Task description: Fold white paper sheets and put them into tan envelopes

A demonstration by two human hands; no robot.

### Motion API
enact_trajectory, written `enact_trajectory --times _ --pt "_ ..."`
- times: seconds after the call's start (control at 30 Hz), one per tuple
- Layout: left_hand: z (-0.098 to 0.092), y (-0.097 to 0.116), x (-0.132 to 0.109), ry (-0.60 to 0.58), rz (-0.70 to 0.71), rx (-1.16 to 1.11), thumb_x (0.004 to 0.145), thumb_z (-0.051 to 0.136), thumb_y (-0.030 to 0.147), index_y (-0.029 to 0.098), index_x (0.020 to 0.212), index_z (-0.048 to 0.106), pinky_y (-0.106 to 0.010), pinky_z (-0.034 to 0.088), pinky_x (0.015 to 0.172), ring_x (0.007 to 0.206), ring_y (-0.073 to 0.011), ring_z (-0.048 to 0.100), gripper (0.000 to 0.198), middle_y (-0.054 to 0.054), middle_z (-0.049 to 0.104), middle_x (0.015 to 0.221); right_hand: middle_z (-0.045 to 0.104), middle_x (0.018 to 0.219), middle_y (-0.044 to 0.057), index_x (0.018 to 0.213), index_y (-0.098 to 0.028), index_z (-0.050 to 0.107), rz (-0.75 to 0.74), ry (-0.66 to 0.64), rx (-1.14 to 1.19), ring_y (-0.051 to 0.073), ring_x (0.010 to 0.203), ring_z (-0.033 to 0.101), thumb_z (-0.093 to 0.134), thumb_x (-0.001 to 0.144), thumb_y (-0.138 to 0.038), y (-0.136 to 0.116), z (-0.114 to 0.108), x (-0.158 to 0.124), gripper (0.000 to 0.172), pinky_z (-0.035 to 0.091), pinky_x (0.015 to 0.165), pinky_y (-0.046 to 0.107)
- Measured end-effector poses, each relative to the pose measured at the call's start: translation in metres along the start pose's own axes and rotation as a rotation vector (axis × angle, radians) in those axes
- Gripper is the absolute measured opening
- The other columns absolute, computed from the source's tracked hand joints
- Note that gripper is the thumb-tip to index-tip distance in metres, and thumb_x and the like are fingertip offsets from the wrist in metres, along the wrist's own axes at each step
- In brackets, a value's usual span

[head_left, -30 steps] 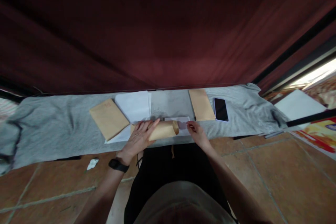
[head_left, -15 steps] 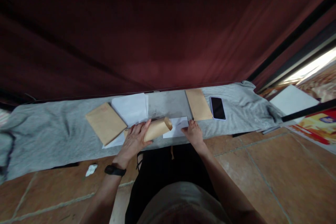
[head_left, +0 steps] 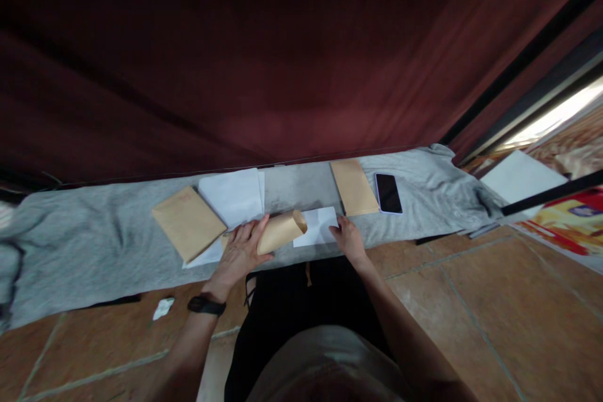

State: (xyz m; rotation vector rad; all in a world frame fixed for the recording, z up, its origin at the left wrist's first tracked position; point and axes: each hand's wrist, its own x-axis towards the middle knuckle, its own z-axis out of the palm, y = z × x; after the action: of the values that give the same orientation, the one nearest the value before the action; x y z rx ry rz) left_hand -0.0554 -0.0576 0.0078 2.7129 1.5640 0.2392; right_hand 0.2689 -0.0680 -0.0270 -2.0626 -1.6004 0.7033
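Note:
My left hand (head_left: 242, 252) grips a brown paper envelope (head_left: 281, 232) on the cloth, fingers over its back and thumb along its near side. The envelope bulges, and its mouth gapes toward the right. A white sheet of paper (head_left: 316, 226) lies just right of that mouth, its left edge beside or partly in the opening; I cannot tell which. At the sheet's right edge my right hand (head_left: 349, 239) pinches it between thumb and fingers. Left of my left hand rests a stack of brown envelopes (head_left: 188, 223), partly over white paper.
White sheets (head_left: 233, 195) lie behind my left hand. Another brown envelope (head_left: 354, 187) and a phone (head_left: 389, 193) are on the right of the grey cloth (head_left: 94, 226). A dark red curtain (head_left: 282, 75) hangs behind. Crumpled white paper (head_left: 163, 308) sits on the tiled floor.
My right hand's fingers have shifted slightly at the paper's right edge, showing more of the sheet. My left hand and the envelope stay about where they were.

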Motion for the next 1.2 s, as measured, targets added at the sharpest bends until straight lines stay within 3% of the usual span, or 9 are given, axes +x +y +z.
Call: enact_trajectory --times 0.2,0.33,0.47,0.67,0.97,1.2 --pt "0.001 0.001 0.0 0.008 -0.014 -0.009 0.083 0.071 0.048 0.026 0.161 0.009 -0.049 0.04 0.104 0.119 -0.0347 0.051 0.102 -0.014 0.053 0.132 0.067 0.097 0.007 0.101 -0.021 0.055 0.075 0.105 0.522 0.022 0.084 0.066 0.051 0.09 -0.041 0.013 -0.009 -0.009 0.023 0.057 0.063 0.031" --pt "0.003 0.0 -0.001 -0.001 -0.02 -0.045 0.081 0.073 0.047 0.026 0.161 0.005 -0.052 0.039 0.106 0.124 -0.0357 0.049 0.106 -0.015 0.051 0.135 0.064 0.097 0.006 0.1 -0.023 0.054 0.062 0.226 0.801 0.022 0.086 0.064 0.054 0.086 -0.051 0.015 -0.018 -0.017 0.032 0.059 0.062 0.032" --pt "0.006 -0.002 -0.002 0.001 -0.016 -0.097 0.081 0.074 0.045 0.026 0.161 0.004 -0.054 0.035 0.111 0.13 -0.0362 0.046 0.107 -0.014 0.05 0.136 0.063 0.091 0.004 0.094 -0.023 0.056 0.006 0.279 0.795 0.021 0.085 0.061 0.054 0.086 -0.053 0.012 -0.024 -0.022 0.032 0.059 0.068 0.032" --pt "0.007 -0.001 -0.004 0.007 -0.016 -0.092 0.081 0.074 0.044 0.025 0.161 0.005 -0.057 0.028 0.116 0.135 -0.0364 0.044 0.107 -0.015 0.049 0.14 0.066 0.087 0.004 0.097 -0.022 0.064 -0.047 0.142 0.714 0.022 0.081 0.061 0.054 0.086 -0.057 0.014 -0.023 -0.022 0.038 0.06 0.071 0.034" --pt "0.008 0.003 -0.004 0.036 0.012 -0.034 0.08 0.074 0.047 0.022 0.16 0.013 -0.058 0.026 0.117 0.137 -0.0371 0.044 0.103 -0.019 0.048 0.144 0.065 0.077 0.004 0.088 -0.02 0.068 -0.017 -0.021 0.672 0.021 0.069 0.061 0.056 0.082 -0.05 0.026 -0.03 -0.007 0.033 0.06 0.06 0.036" --pt "0.013 0.002 -0.005 0.037 0.008 -0.039 0.079 0.074 0.049 0.024 0.16 0.012 -0.06 0.025 0.117 0.137 -0.0373 0.044 0.105 -0.018 0.046 0.146 0.063 0.072 0.0 0.082 -0.021 0.064 -0.054 -0.108 0.6 0.016 0.062 0.058 0.053 0.083 -0.045 0.024 -0.034 0.004 0.027 0.054 0.052 0.027"
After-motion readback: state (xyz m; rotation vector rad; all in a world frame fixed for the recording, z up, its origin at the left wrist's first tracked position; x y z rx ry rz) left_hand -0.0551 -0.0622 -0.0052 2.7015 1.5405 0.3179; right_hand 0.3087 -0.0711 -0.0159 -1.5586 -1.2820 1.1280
